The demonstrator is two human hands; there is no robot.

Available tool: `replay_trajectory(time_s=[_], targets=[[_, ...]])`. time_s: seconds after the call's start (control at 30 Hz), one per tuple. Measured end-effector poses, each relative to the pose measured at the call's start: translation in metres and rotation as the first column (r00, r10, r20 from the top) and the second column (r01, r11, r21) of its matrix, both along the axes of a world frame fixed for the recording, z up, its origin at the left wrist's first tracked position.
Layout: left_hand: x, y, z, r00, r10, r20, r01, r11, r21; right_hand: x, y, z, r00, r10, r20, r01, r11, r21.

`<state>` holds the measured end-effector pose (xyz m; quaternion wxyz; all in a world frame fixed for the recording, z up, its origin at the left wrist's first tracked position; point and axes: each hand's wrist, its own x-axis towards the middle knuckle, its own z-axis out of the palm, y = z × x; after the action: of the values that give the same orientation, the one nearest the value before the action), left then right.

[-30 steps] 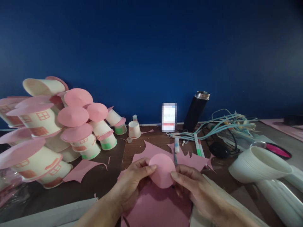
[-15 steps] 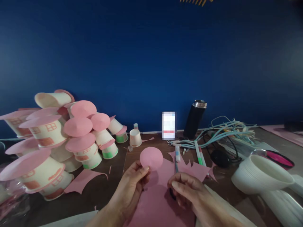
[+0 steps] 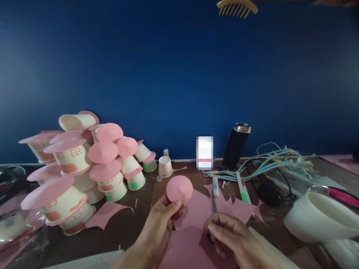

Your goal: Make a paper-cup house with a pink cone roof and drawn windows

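My left hand [image 3: 161, 226] pinches a pink paper cone [image 3: 179, 188] by its lower edge and holds it up above the table. My right hand [image 3: 228, 237] rests lower right on a pink paper sheet [image 3: 190, 250], its fingers curled over something dark that I cannot make out. Jagged pink paper offcuts [image 3: 238, 209] lie just beyond the hands. A pen [image 3: 214, 203] lies between the cone and the offcuts.
A pile of paper-cup houses with pink cone roofs [image 3: 84, 168] fills the left. A single paper cup [image 3: 165, 166], a black flask [image 3: 237, 145], markers [image 3: 243, 188], a bundle of pale blue cords [image 3: 269, 160] and a stack of white cups [image 3: 319, 215] sit behind and right.
My right hand let go of the pink cone and dropped to the sheet. My left hand alone lifted the cone up and slightly left. The camera tilted upward.
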<state>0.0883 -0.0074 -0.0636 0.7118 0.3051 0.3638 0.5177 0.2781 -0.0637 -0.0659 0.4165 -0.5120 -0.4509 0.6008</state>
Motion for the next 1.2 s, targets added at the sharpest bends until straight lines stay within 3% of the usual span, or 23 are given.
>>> replay_trajectory(time_s=[0.27,0.67,0.8,1.0,1.1,1.2], targets=[[-0.001,0.001,-0.005,1.0,0.022,0.003,-0.022,1.0,-0.011,0.0,-0.002,-0.001,1.0,0.002,0.03,-0.002,1.0,0.001],[0.001,-0.002,0.001,0.999,0.041,0.026,-0.038,0.993,-0.113,0.0,-0.001,0.0,0.998,0.026,0.059,-0.025,1.0,-0.009],[0.001,-0.004,0.001,1.0,-0.03,-0.007,0.029,0.997,-0.068,-0.001,-0.002,0.005,1.0,-0.003,-0.008,0.003,0.999,-0.036],[0.0,-0.009,-0.002,0.959,-0.275,-0.067,0.277,0.96,0.029,-0.005,-0.005,0.021,0.975,-0.142,-0.173,0.13,0.989,-0.074],[0.002,-0.01,-0.004,0.949,-0.294,-0.113,0.299,0.953,0.039,-0.005,-0.005,0.024,0.978,-0.11,-0.175,0.097,0.992,-0.083],[0.004,-0.012,-0.003,0.948,-0.316,-0.039,0.317,0.948,0.034,-0.003,-0.005,0.017,0.984,-0.108,-0.139,0.097,0.992,-0.085]])
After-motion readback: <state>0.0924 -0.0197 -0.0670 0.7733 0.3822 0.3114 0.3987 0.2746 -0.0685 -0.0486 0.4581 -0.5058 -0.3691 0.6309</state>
